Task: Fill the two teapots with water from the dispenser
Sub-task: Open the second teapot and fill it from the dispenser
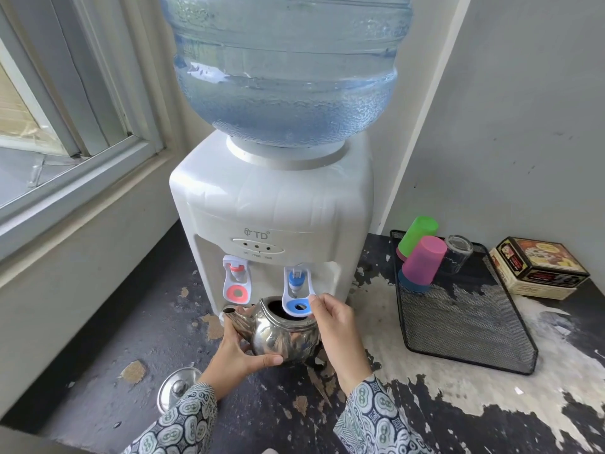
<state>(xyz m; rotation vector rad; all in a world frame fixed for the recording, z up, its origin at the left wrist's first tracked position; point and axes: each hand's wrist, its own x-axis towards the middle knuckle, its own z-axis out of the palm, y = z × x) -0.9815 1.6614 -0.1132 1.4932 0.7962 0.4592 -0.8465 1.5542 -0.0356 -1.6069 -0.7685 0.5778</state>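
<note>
A shiny metal teapot (281,335) with its lid off sits under the blue tap (298,291) of the white water dispenser (271,204). Its open mouth is right below the blue lever. My left hand (237,352) grips the pot's left side, thumb across the belly, fingers behind the spout. My right hand (337,332) pinches the right edge of the blue tap lever. The pot's lid (178,386) lies on the counter at the lower left, partly hidden by my left sleeve. Only one teapot is in view.
A red hot-water tap (236,280) is left of the blue one. A big blue water bottle (284,67) tops the dispenser. At the right a black mesh tray (458,322) holds upturned cups (422,260), with a printed box (537,268) beyond. A window ledge (82,204) runs along the left.
</note>
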